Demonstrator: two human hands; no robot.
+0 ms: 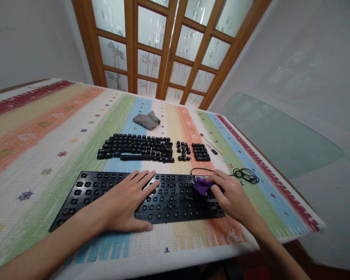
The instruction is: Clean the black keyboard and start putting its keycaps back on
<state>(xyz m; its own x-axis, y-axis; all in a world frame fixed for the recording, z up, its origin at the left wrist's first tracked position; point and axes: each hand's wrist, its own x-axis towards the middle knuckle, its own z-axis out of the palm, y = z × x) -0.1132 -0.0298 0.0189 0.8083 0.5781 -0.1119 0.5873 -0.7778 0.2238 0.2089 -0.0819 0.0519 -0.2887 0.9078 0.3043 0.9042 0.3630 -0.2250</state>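
A black keyboard base (169,196) with its keycaps off lies across the near part of the table, bare key sockets facing up. My left hand (128,202) rests flat on its middle-left part, fingers spread, thumb along the near edge. Between the fingers of my right hand (227,190) is a purple cloth (202,186), pressed against the right end of the base. My right hand and the cloth hide some of the sockets there. Loose black keycaps (137,147) lie in keyboard order just beyond the base, with the number-pad keycaps (200,151) grouped at the right.
A crumpled grey cloth (147,120) lies behind the keycaps. The keyboard's black cable (246,175) is coiled at the right. A thin brush-like tool (210,143) lies beside the number-pad keycaps. Beneath everything is a striped tablecloth (84,155); glazed wooden doors (169,50) stand behind the table.
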